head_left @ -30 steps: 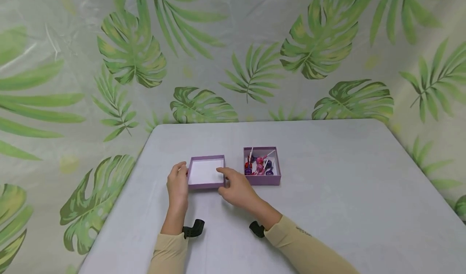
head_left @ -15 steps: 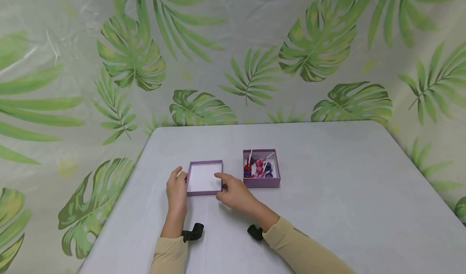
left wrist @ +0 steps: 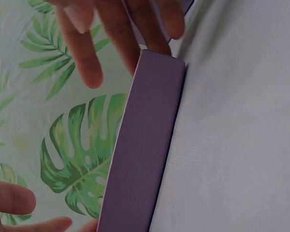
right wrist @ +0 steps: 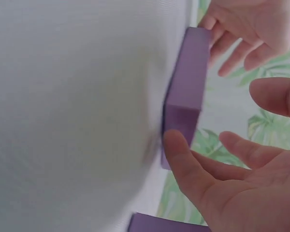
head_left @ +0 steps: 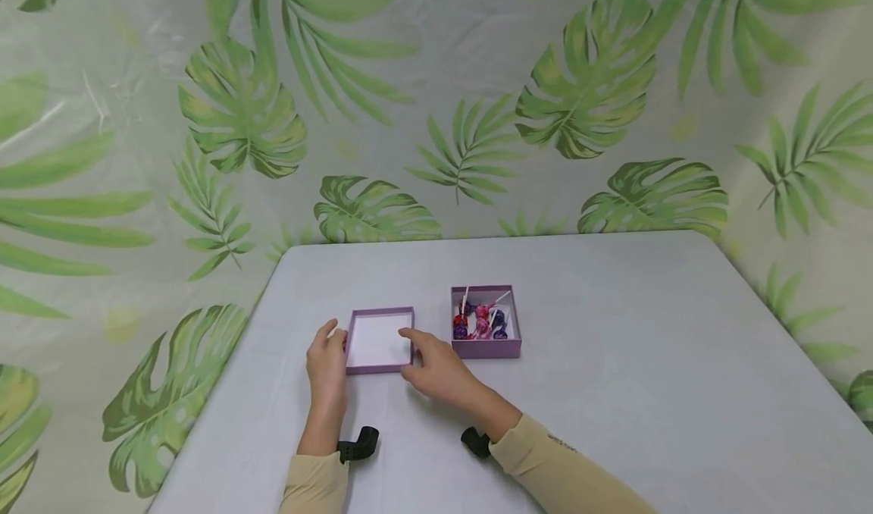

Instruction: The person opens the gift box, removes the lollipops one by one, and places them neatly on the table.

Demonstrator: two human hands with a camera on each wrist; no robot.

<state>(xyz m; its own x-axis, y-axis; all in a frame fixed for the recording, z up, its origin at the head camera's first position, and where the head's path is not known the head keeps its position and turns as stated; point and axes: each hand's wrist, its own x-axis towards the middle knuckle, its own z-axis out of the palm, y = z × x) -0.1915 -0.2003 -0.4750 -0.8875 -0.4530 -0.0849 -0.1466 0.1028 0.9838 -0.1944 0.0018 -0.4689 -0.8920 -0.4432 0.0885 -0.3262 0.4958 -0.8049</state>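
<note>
A shallow square purple box lid [head_left: 379,341], white inside, lies open side up on the white table. At its left side, my left hand [head_left: 327,366] has its fingertips against the wall; in the left wrist view these fairly straight fingers reach the end of the purple wall [left wrist: 140,145]. My right hand [head_left: 439,370] is at the lid's right side, index finger extended over the rim. In the right wrist view its fingers are spread and loose, with one fingertip [right wrist: 176,142] right at the lid's corner. Neither hand curls around it.
A deeper purple box [head_left: 486,349] stands just right of the lid, close beyond my right hand. Several wrapped lollipops [head_left: 482,323] lie in it, some white sticks reaching its rim. A leaf-patterned sheet [head_left: 464,150] hangs behind the white table [head_left: 614,377].
The lid has come down flat onto the table between my hands. My hands stay at its sides. The whole scene sits slightly lower in the head view.
</note>
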